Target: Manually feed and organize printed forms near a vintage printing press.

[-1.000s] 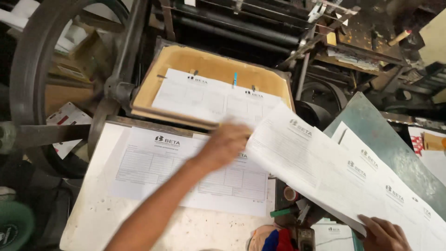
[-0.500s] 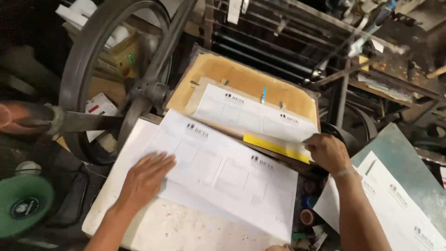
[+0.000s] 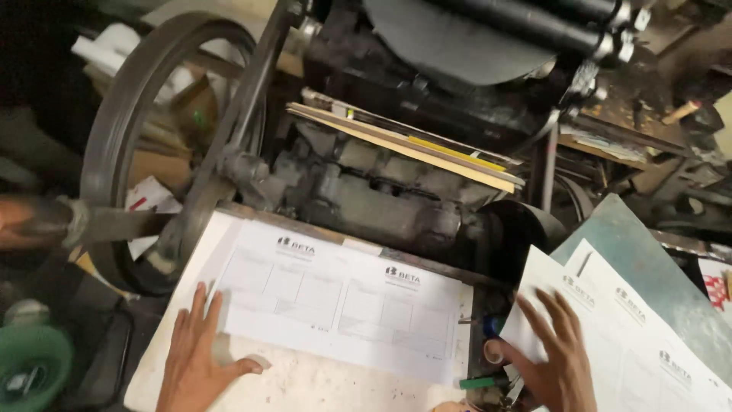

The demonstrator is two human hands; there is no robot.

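Left hand (image 3: 200, 358) spread flat beside smooth printed sheet (image 3: 343, 305) on tabletop (image 3: 320, 389); right hand (image 3: 553, 355) splayed on paper stack (image 3: 648, 343).

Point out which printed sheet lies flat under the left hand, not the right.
It is the wide printed sheet on the pale board below the press; the left hand rests on its lower left corner. The right hand presses the slanted stack of sheets instead.

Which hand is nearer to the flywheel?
Left. The left hand lies flat on the white board at the printed sheet's left edge, just below the flywheel. The right hand rests on the paper stack, far right.
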